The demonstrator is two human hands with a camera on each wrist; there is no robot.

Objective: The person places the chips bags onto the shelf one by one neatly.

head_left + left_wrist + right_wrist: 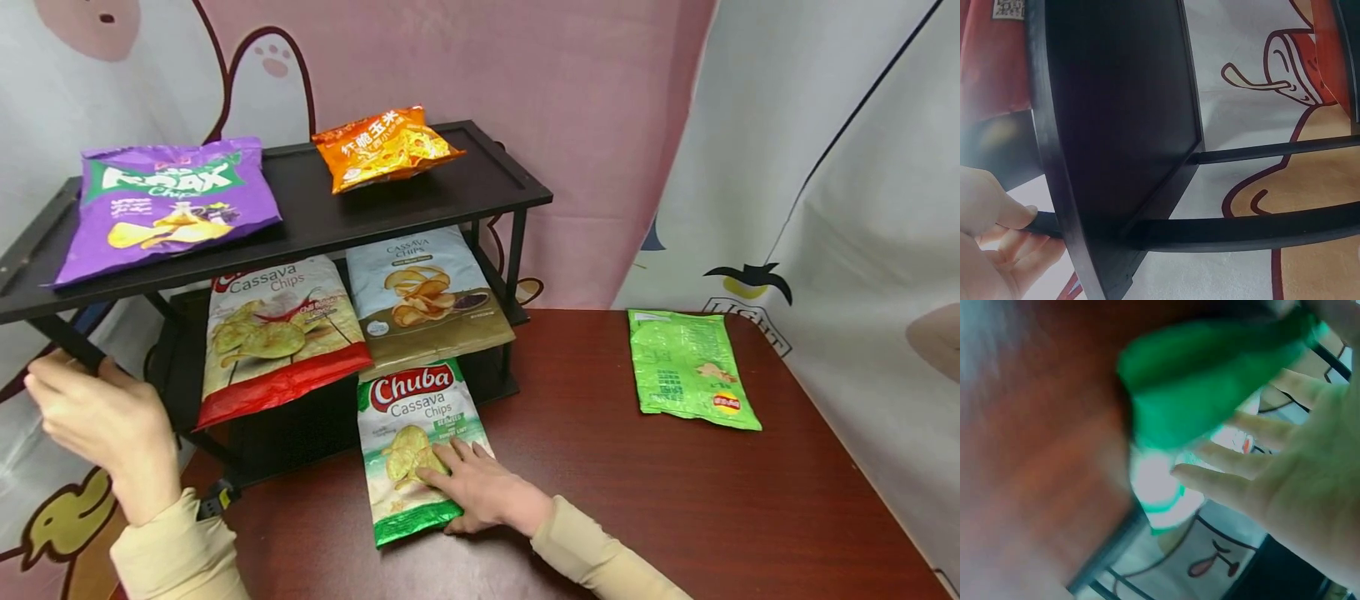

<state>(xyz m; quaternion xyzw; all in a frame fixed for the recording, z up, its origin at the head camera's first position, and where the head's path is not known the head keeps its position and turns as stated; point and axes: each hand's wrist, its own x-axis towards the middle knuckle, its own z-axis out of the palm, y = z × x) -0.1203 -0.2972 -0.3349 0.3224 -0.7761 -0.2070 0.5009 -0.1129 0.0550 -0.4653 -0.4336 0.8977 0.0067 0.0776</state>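
A two-tier black rack (300, 200) stands at the left. Low on its left end, my left hand (112, 417) grips a slim black post; the left wrist view shows thumb and fingers (1029, 256) around the post (1046, 224). A white-and-green bag of seaweed cassava chips (420, 467) lies face up, its top end at the rack's lower shelf and its bottom over the tabletop. My right hand (483, 492) rests on its lower right part with fingers spread and fairly straight. The right wrist view is blurred, with the bag's green end (1210, 381) beside the fingers (1216, 481).
Above that bag, a red-edged cassava bag (281, 333) and a beige-and-gold one (427, 300) lean out of the rack. On top sit a purple chip bag (172, 208) and an orange snack bag (386, 150). A green packet (686, 367) lies on the brown table (585, 442).
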